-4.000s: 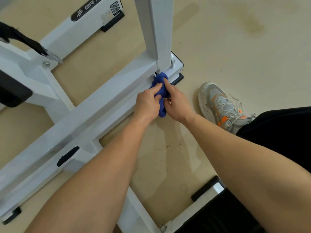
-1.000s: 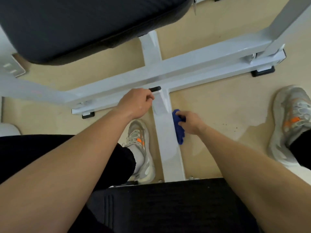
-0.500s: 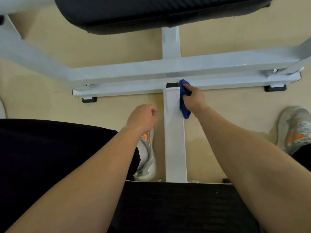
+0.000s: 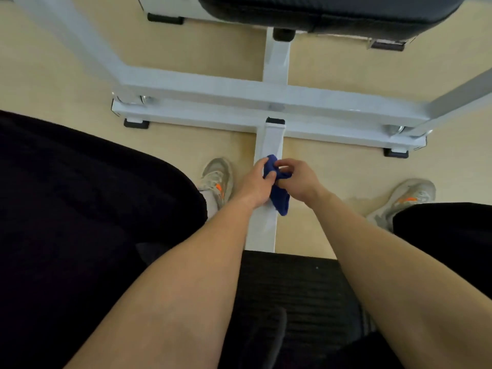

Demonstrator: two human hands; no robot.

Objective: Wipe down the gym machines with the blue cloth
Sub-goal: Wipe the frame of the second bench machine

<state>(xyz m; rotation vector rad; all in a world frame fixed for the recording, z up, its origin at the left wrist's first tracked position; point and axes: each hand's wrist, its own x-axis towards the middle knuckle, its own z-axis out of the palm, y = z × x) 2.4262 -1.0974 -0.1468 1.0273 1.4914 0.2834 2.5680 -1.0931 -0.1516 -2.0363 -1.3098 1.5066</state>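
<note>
Just above the middle of the frame, both hands meet on a crumpled dark blue cloth (image 4: 279,201), which is bunched between them and hangs down in front of the white metal floor rail (image 4: 269,141) running up the picture. The left hand (image 4: 254,187) has its fingers and thumb curled round the upper part of the cloth; the right hand (image 4: 299,179) pinches it from the right with bent fingers. Higher up, the rail joins a white crossbar (image 4: 213,89) lying across the beige floor (image 4: 53,75). A black padded seat (image 4: 332,12) fills the upper right. One grey sneaker with orange marks (image 4: 217,179) sits just left of the rail, a second grey sneaker (image 4: 407,195) well to its right.
</note>
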